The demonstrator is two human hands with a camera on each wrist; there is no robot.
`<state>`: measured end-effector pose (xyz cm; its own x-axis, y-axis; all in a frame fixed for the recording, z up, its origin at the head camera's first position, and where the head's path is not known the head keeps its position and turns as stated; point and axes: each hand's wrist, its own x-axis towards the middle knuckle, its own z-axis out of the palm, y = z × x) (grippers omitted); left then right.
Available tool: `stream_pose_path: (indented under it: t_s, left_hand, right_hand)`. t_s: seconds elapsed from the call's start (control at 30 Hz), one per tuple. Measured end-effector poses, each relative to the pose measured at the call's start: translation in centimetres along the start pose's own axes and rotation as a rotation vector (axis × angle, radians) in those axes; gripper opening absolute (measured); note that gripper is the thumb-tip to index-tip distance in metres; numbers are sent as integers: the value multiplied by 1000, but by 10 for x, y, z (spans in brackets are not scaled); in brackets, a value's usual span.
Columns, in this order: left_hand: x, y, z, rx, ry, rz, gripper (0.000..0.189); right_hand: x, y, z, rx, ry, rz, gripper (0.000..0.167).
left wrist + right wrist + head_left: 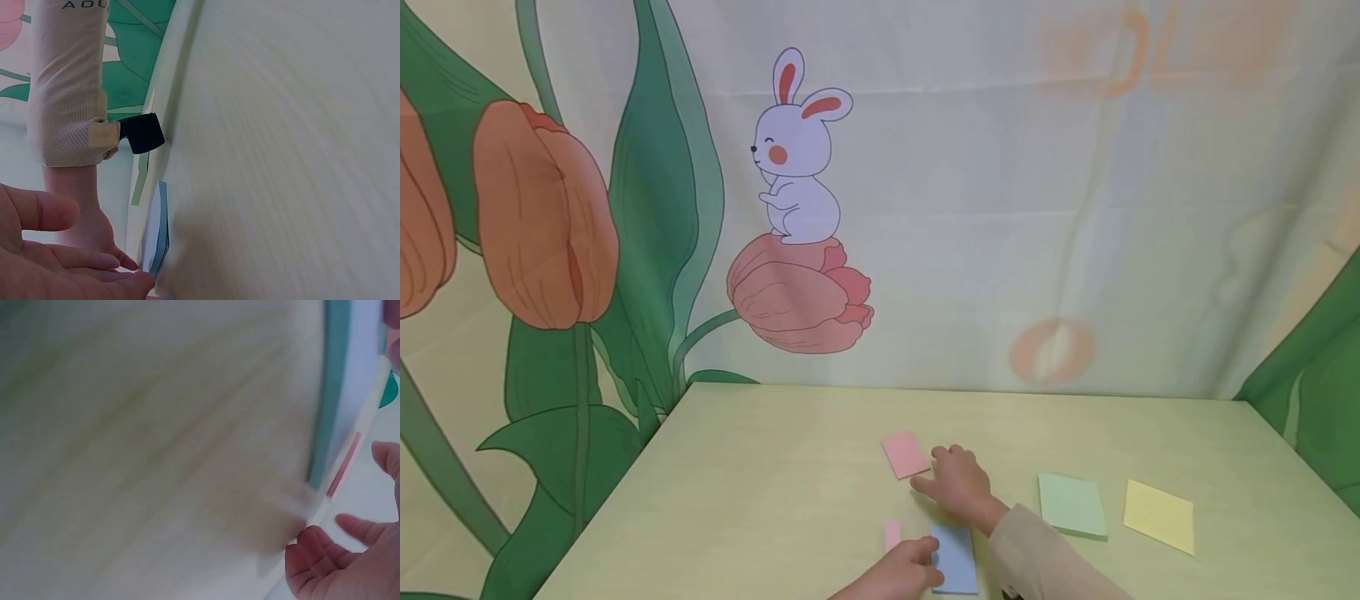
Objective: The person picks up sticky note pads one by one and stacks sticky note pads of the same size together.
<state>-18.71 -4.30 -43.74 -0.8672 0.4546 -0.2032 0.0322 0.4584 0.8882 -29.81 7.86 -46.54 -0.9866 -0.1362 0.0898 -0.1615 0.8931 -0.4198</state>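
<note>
Grip of left hand (910,567) spread at blue pad (957,562); right hand (958,483), likewise spread, beside farther pink note (905,454)

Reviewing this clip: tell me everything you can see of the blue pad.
The blue pad is a plain pale-blue rectangle, apparently a stack of paper, with visible thickness and darker, teal-looking edges in the wrist views. It lies flat on the table, longer side running away from the person, between a pink strip and the green pad. The left hand's fingertips overlap its left side; actual contact is unclear.
</note>
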Motion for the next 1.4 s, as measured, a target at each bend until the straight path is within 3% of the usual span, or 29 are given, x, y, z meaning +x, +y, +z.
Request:
stream_pose_path:
  t_s: [0.23, 0.57, 0.73, 0.93, 1.4]
  left_hand:
    - [-5, 2, -2, -31, -24, -27, 47]
    - [-10, 4, -1, -113, -87, -74, 47]
    - [-10, 3, -1, -200, -111, -133, 48]
    - [-10, 4, -2, -212, -122, -172, 48]
    - [-11, 2, -1, -231, -126, -164, 49]
  right_hand:
    - [2, 4, 1, -62, -14, -169, 50]
    - [-1, 0, -6, -141, -93, -277, 30]
    - [1, 1, -6, -196, -89, -287, 28]
    - [3, 1, -5, -173, -88, -263, 26]
    - [1, 0, -8, -194, -82, -268, 17]
